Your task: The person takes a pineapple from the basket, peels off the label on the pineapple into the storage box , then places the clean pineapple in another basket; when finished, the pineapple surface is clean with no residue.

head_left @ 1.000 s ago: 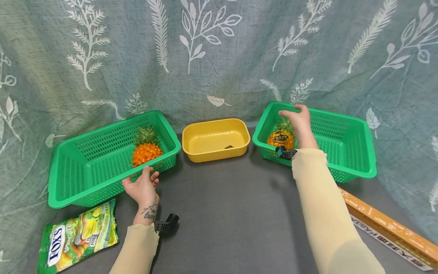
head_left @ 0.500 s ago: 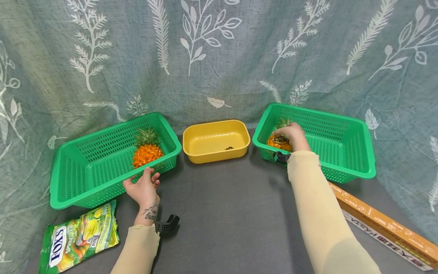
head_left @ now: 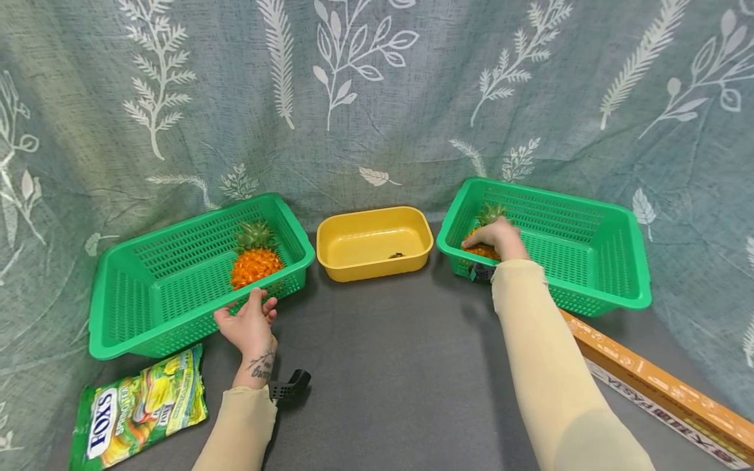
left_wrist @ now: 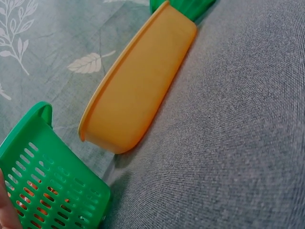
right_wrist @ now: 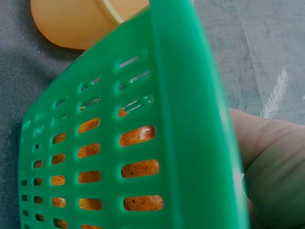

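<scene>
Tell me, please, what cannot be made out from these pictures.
- Middle of the right pineapple, head view: under the right hand.
- Part of that hand, right wrist view: behind the right basket.
- Part of that basket's front wall, head view: behind the right sleeve.
- Most of the left hand, left wrist view: past the left edge.
- Dark item in the tub, head view: too small.

An orange pineapple [head_left: 485,252] with green leaves lies partly hidden, leaves rearmost, in the right slotted green basket [head_left: 615,252]; a similar left basket [head_left: 126,288] stands upright
</scene>
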Available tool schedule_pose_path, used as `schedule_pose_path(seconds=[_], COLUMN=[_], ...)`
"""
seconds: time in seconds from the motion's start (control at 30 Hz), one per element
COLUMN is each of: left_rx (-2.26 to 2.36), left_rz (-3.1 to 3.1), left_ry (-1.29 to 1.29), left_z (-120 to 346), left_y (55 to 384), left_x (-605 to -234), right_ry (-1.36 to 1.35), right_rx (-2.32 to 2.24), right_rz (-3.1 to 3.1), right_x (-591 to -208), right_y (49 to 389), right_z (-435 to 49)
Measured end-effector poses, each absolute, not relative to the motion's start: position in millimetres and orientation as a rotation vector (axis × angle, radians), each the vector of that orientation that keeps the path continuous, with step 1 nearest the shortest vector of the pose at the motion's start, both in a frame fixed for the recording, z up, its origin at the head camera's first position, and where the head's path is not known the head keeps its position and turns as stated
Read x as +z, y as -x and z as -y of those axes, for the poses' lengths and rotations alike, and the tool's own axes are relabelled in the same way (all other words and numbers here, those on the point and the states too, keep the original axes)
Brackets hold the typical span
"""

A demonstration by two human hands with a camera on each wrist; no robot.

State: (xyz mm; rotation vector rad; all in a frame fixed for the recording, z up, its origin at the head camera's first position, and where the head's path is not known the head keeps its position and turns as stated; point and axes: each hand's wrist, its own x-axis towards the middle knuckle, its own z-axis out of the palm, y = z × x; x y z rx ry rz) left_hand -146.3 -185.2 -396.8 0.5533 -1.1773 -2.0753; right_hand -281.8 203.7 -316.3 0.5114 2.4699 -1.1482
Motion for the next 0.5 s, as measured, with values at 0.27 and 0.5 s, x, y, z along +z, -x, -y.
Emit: schedule_pose_path(seconds=[0.27,0.5], left_rx=[-2.084,-2.082], left_rz=[1.169,1.186], left_ry=[-0.559,-0.567], left_z=[185.0,184.4], left_y=[145.9,145.4], left_x=[-396.0,-395.1], right_ry=[-0.501,-0.522], right_rx=[-1.093,-1.116], right_rz=[-2.495,-2.507], right_x=[-316.6,-317.1], right_y=[280.8,278.6], right_z=[-201.5,-202.4])
